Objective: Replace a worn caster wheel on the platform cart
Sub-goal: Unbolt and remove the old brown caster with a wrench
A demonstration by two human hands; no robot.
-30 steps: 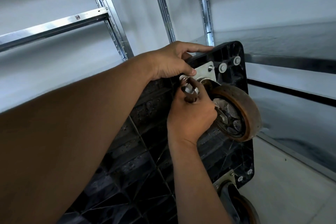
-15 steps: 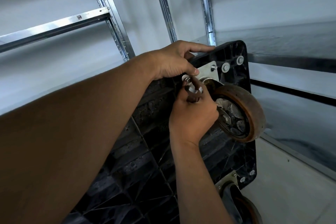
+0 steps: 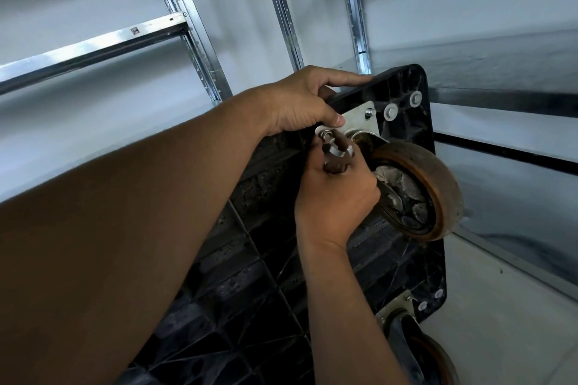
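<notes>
Both hands are staying where they were half a second ago. The left hand [image 3: 300,103] is still gripping the upper edge of the black ribbed plastic platform cart [image 3: 250,259], which is standing tipped on its side, with the thumb pressing on the silver metal mounting plate [image 3: 359,117]. The right hand [image 3: 336,200] is clasping a brown-handled metal tool [image 3: 336,159], whose head is sitting at the nut [image 3: 326,136] on the plate's near corner. The worn orange-brown caster wheel [image 3: 438,184] is hanging from that plate, just beside the right knuckles. The cart's top corner is standing near the grey steel shelving uprights [image 3: 200,40]. Pale floor [image 3: 500,322] is lying open to the right, beside a second caster [image 3: 431,356] at the bottom edge.
</notes>
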